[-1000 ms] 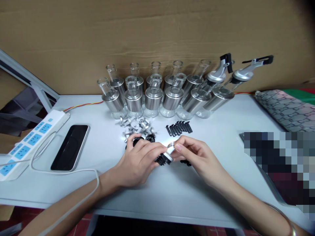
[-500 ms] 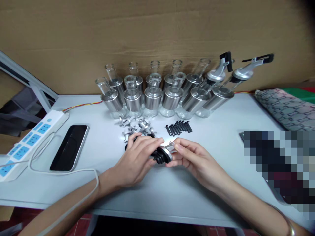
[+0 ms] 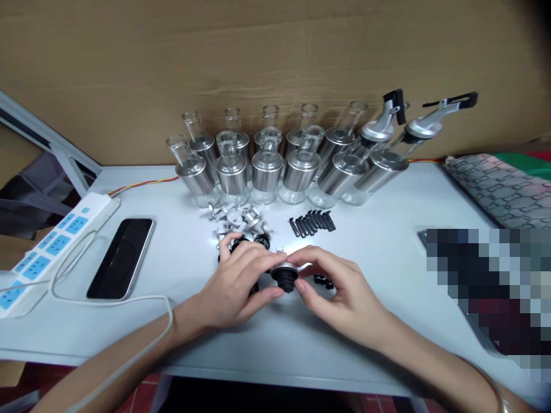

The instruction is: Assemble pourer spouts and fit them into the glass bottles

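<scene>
Between my fingertips is a pourer spout [image 3: 285, 275] with a silver collar and a ribbed black stopper that points toward me. My left hand [image 3: 241, 272] is closed on its left side, thumb low and fingers above. From the right, my right hand [image 3: 340, 287] pinches the same spout between thumb and forefinger. Black stoppers [image 3: 260, 241] lie partly hidden behind my left hand. Just beyond them is a pile of silver spout parts [image 3: 239, 218]. Several slim black levers [image 3: 312, 222] lie in a row to the right of that pile. Small black pieces [image 3: 323, 281] show behind my right hand.
Two rows of glass bottles with steel sleeves [image 3: 267, 172] stand at the back; two carry fitted pourers [image 3: 424, 126]. A phone [image 3: 123, 258] and a power strip [image 3: 47, 252] lie left, with a white cable crossing my left forearm. A patterned cloth item [image 3: 499, 195] is at right.
The spout has turned so its black stopper faces me, and it sits slightly further left. My right hand has shifted its grip to the collar, uncovering small black pieces behind it.
</scene>
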The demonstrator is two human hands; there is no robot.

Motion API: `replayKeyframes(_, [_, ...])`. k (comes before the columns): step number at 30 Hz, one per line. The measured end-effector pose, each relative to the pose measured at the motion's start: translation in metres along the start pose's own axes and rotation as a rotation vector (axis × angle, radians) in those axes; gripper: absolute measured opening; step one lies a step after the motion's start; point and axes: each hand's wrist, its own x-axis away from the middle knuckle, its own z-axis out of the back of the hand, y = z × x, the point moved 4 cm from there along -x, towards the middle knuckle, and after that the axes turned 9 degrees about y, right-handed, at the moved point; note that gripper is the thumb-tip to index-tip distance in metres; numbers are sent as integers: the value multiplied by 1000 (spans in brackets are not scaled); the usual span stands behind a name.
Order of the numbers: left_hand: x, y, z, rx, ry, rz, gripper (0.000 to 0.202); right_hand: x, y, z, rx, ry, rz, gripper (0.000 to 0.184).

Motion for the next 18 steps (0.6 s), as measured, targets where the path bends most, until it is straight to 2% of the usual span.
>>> replayKeyframes(5, [0, -1, 0, 5, 51, 19, 24, -3, 1, 0, 3, -22, -15, 20])
replayKeyframes(11, [0, -5, 3, -58, 113, 68, 32, 0, 0, 1, 12, -19, 12, 27])
replayKeyframes(15, [-1, -5, 1, -97, 50, 77, 36, 0, -1, -1, 42, -12, 46, 31])
replayKeyframes(18, [-2, -3, 2, -91, 40, 57, 31, 0, 0, -2, 24, -11, 24, 30])
